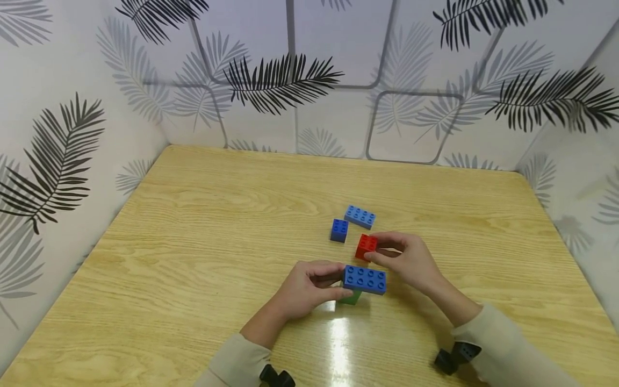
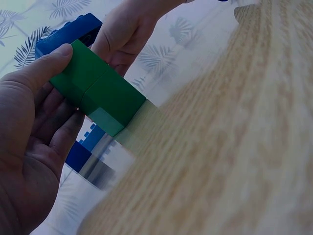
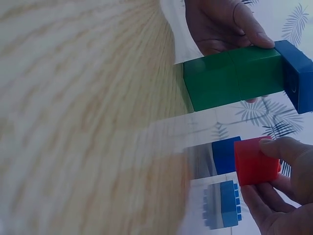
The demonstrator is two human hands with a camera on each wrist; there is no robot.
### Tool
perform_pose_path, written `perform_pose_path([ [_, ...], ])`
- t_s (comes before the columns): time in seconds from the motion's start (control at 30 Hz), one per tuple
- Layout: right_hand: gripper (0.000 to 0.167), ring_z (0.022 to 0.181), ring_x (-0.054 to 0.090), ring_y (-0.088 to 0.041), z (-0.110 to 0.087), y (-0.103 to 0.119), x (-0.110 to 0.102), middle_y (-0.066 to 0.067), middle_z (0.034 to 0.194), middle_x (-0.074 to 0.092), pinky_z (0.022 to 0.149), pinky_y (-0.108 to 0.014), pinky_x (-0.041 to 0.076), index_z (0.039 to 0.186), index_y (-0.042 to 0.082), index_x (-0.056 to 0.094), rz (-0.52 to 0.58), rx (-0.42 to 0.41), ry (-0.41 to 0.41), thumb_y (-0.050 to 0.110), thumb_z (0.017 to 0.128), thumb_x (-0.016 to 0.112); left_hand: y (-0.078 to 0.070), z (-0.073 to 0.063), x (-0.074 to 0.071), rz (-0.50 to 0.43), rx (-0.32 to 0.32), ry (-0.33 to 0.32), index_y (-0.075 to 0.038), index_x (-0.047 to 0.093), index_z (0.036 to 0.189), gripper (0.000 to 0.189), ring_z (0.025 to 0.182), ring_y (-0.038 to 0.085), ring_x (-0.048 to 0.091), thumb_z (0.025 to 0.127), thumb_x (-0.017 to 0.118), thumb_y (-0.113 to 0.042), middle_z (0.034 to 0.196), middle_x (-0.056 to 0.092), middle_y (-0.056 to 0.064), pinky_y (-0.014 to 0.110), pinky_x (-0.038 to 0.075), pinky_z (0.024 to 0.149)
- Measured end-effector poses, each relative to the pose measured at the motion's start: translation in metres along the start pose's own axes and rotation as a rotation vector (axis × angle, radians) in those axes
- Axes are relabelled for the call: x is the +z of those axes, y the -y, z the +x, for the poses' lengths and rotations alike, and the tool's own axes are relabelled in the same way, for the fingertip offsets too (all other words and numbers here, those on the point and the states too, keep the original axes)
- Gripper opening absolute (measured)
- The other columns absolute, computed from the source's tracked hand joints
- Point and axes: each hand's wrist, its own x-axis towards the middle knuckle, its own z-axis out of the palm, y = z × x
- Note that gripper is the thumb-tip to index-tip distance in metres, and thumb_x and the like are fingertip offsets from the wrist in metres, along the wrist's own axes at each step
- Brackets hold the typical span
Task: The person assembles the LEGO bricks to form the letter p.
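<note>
While the left hand [image 1: 309, 288] holds two stacked square green plastic blocks [image 3: 230, 81], the right hand [image 1: 408, 260] pinches a red studded plastic brick [image 1: 366, 247]

As the green pair stands upright on the wooden table [image 1: 203, 242], a long blue studded plastic brick [image 1: 365, 279] caps it, overhanging toward the person's right. The left grip is narrowed round the upper part, its thumb tip near the seam between green and blue. The right grip is closed on the red brick's sides, with the brick raised just off the table beyond the stack. Farther back, a small dark-blue square plastic brick [image 1: 339, 230] and a low light-blue rectangular plastic brick [image 1: 360, 216] rest close together, studs up.
</note>
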Motion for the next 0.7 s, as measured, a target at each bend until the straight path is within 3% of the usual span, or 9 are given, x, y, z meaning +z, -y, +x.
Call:
perform_pose_path([
  [0.7,0.041,0.111,0.068,-0.033,-0.01,0.012,-0.006,-0.016,0.121,0.07,0.088,-0.03,0.061,0.124,0.002,0.068,-0.009,-0.07,-0.02,0.017,0.088,0.079,0.001,0.001,0.0,-0.007,0.009,-0.002,0.003,0.063,0.131,0.048,0.124,0.031,0.062,0.085,0.078,-0.001,0.133,0.063,0.021,0.03,0.057,0.096],
])
